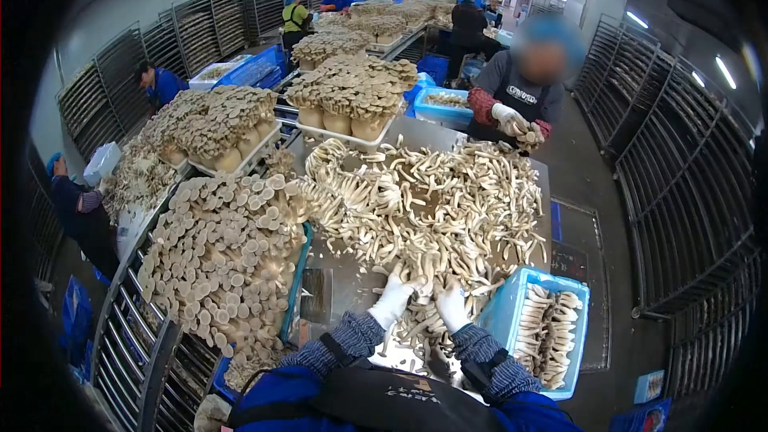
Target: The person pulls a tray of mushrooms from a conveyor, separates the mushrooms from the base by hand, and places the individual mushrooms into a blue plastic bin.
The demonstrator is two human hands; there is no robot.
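Observation:
Both my hands wear white gloves and work at the near edge of a heap of loose, pale-stemmed mushrooms (480, 200) on a metal table. My left hand (394, 301) has its fingers curled on a few mushrooms (424, 282). Just to its right, my right hand (453, 308) closes on the same bunch from the other side. The fingertips are partly hidden among the stems. Beside my right forearm stands a blue foam box (578, 328) holding mushrooms laid in two rows. A large mass of uncut mushroom clusters (220, 248) lies to the left of my left hand.
White trays of mushroom clusters (352, 96) line the roller conveyor (132, 336) and the table's far side. Across the table a person in a blue cap (524, 80) holds mushrooms in gloved hands, near another blue box (442, 116). Tall racks (680, 160) stand right; several workers are farther back.

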